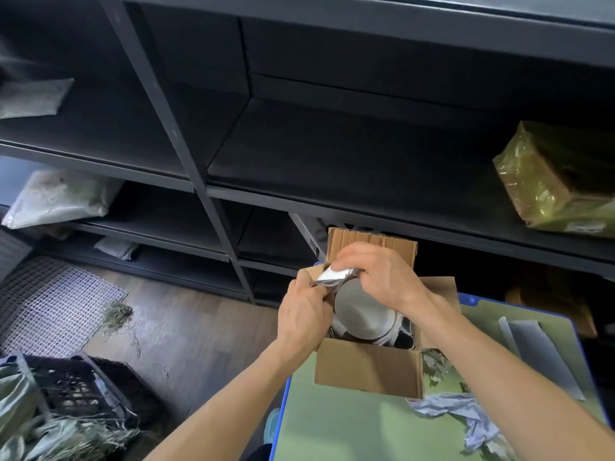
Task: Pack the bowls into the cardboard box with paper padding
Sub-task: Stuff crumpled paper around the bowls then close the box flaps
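Cardboard box (366,367), plain brown corrugated board, stands open on the pale green, blue-edged counter (332,427), its flaps spread outward. Just beside its near right corner lies a crumpled, bluish-white loose paper (466,417), and further right lie flat grey sheets (539,347). Inside the box sits a round, smooth, off-white bowl (364,311), with dark wrapping showing around its rim. Both forearms reach forward over the counter to the box's far left corner. The left hand (304,314) has its fingers curled round the near end of a shiny, creased paper wad (332,277); the right hand (382,277), knuckles up, pinches the wad's far end above the bowl. Behind rises a dark shelf (332,144) bearing a parcel (559,181) in wrinkled yellowish plastic.
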Available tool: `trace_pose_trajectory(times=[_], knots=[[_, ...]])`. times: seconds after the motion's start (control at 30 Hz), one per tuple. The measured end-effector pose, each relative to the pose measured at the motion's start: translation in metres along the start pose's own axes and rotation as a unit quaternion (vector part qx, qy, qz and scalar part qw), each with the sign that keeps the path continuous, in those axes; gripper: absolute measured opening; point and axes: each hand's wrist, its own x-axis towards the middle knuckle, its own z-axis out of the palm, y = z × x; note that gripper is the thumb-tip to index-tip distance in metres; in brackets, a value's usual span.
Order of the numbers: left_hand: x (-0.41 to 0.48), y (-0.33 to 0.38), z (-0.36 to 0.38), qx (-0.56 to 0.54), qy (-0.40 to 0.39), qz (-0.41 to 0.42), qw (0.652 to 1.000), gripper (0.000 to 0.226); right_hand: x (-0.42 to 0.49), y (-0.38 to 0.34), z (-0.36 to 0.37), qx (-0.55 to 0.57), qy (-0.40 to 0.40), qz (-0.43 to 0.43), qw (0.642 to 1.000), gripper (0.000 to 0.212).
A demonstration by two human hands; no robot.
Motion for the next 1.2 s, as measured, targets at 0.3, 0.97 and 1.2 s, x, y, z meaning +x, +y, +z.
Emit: trace_pose_trajectory(times=[0.3, 0.97, 1.2], knots=[[-0.005, -0.004, 0.0, -0.004, 0.009, 0.026, 1.0, 0.03, 0.001, 0.001, 0.012, -0.198, -0.023, -0.027, 0.98, 0.04], [-0.005, -0.004, 0.005, -0.028, 0.002, 0.02, 0.999, 0.032, 0.02, -0.011, 0.009, -0.188, -0.067, -0.028, 0.98, 0.021], [-0.008, -0.009, 0.007, -0.059, 0.02, 0.04, 0.997, 0.03, 0.027, -0.005, 0.019, -0.205, -0.065, -0.029, 0.976, 0.01]])
